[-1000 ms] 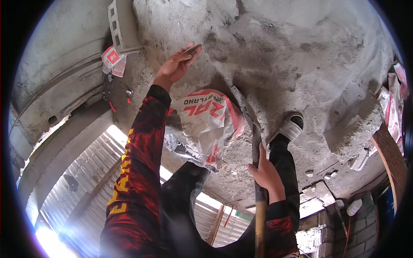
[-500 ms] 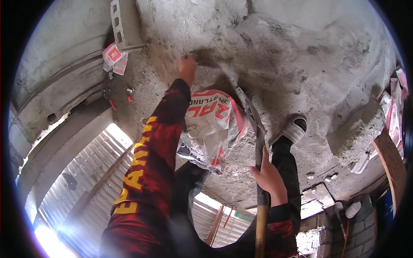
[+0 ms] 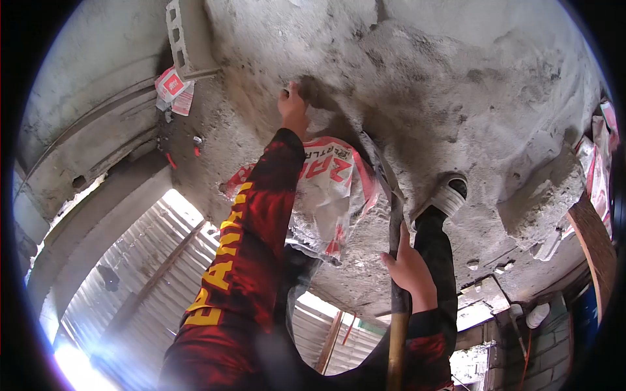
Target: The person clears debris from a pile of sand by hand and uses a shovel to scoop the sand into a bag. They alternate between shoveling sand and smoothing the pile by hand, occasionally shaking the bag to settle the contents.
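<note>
My left hand [image 3: 295,112] reaches out over the grey sand pile [image 3: 417,85], just beyond the cement bag, its fingers curled. Whether anything is inside those fingers is hidden. Below it lies the white-and-red cement bag [image 3: 336,186], crumpled and dusted with grey, partly covered by my left sleeve. My right hand [image 3: 412,274] is closed around the dark metal neck of a shovel [image 3: 396,339] with a wooden handle. The shovel's blade end slants up along the bag's right side to the sand.
A hollow concrete block [image 3: 189,39] stands at the upper left, near a torn red-and-white paper piece [image 3: 172,86]. My shoe [image 3: 448,197] rests on the sand. A rough concrete chunk [image 3: 544,195] and wooden board [image 3: 593,251] lie right. Corrugated metal sheets [image 3: 140,267] stand lower left.
My left hand has shifted slightly right, and its thumb and a finger now show. More of the bag's left corner has come into view. My right hand keeps its hold on the shovel.
</note>
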A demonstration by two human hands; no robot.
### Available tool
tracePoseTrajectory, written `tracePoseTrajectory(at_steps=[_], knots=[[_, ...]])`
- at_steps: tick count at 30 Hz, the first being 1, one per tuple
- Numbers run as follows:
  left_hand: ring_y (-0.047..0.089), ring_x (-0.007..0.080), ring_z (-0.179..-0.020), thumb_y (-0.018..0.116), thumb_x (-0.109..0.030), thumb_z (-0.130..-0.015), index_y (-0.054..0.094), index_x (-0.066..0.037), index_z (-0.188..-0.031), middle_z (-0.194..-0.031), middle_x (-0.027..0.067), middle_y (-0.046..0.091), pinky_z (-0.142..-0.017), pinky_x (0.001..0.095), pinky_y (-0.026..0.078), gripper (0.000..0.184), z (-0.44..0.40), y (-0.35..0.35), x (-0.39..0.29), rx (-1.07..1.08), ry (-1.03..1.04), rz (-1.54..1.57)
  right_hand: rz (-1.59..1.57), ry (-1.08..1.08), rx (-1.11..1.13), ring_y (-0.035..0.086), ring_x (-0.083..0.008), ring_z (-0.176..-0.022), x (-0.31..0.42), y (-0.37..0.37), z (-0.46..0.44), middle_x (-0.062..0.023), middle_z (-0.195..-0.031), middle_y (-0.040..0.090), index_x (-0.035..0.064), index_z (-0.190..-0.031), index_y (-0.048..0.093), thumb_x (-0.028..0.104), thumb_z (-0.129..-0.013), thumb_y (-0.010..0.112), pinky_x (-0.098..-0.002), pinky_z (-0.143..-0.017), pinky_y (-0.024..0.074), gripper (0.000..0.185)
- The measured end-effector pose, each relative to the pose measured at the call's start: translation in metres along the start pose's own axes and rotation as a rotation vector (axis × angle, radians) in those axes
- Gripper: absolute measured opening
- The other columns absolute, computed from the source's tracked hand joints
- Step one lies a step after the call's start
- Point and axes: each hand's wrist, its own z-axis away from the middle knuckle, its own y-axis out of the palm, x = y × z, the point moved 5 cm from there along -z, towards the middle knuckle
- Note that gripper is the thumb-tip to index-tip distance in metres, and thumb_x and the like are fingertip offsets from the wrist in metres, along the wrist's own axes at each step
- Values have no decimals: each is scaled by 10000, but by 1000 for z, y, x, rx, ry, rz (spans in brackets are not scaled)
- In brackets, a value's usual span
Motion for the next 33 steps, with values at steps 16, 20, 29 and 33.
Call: tracePoseTrajectory(at_steps=[16,20,29,33], knots=[[609,408,-1041,564,-250,-935,646,-37,-1088,-1084,208,662,-904,469,478,275,-40,-134,-101,646,1047,-1420,13,11,37,647,-460,-969,1,0,-1,-318,-1020,658,-9,-1530,0,259,-906,627,-486,-844,506,924],[632,340,-1029,527,-288,-942,671,-110,-1138,-1032,152,688,-874,440,494,302,-92,-327,-138,291,948,-2176,49,6,30,648,-461,-955,0,-3,-1,-317,-1002,661,-11,-1529,2,280,-909,622,-489,-837,506,924],[602,417,-1084,625,-437,-895,601,-49,-1269,-989,206,676,-909,492,485,540,-98,-104,-148,-6,751,-1460,97,-19,6,651,-469,-912,1,-3,-2,-316,-972,664,-14,-1523,1,275,-915,611,-507,-803,510,909],[475,424,-1236,597,-600,-884,292,-41,-1485,-1434,291,325,-991,518,423,875,-55,38,-134,42,403,-787,138,-23,0,655,-457,-898,0,-2,-4,-310,-944,667,-28,-1519,1,267,-922,605,-510,-785,516,899]])
